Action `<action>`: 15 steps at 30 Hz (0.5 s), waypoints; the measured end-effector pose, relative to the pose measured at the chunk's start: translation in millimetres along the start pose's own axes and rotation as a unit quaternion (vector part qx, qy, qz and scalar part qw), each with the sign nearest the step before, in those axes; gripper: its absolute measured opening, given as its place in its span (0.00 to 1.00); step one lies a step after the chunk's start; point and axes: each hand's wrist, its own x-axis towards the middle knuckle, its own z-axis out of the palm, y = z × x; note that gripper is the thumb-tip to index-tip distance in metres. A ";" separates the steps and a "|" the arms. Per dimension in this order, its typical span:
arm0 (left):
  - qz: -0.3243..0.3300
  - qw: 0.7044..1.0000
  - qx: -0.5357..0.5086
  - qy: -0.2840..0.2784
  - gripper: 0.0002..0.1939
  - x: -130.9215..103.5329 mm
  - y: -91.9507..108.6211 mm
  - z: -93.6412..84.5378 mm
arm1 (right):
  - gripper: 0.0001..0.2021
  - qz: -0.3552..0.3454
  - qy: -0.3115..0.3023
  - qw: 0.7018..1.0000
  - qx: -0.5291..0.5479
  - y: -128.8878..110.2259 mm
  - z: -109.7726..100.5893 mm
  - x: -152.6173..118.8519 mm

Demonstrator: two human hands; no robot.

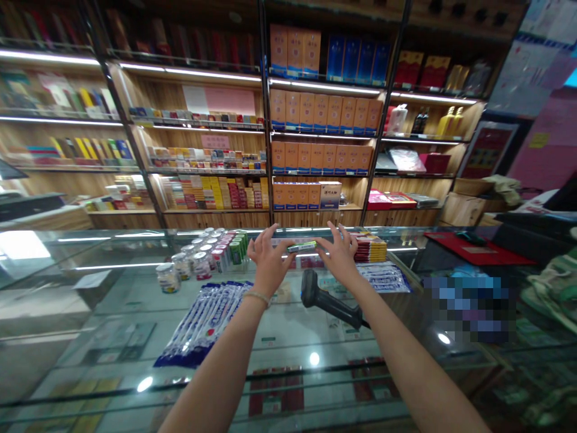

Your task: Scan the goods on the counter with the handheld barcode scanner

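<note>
Between my two hands is a slim green-and-white pack (303,246), held level above the glass counter. My left hand (269,258) pinches its left end with the thumb and a finger, its other fingers raised. At the right end, my right hand (339,257) grips it the same way. A black barcode scanner (331,304) lies just below the hands on the glass. To the left of my left hand stand small green containers (237,249) and several lidded jars (169,278). Red-and-yellow packs (370,248) are stacked beside my right hand.
Blue-and-white packets (202,322) lie fanned on the counter's left, with more packets (383,278) on the right. A red mat (478,249) lies farther right. Goods show beneath the glass counter (288,337). Behind it, lit shelves hold orange boxes (324,111).
</note>
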 end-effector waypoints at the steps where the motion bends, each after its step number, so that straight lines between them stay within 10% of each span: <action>1: -0.004 1.000 0.000 0.002 0.10 0.2 -0.2 -0.1 | 0.16 -0.002 -0.010 1.000 -0.006 -1.8 -2.2 0.1; 15: -0.015 1.000 -0.014 -0.003 0.10 -1.5 0.4 0.8 | 0.34 0.036 -0.140 0.988 -0.057 -16.4 -30.8 -50.2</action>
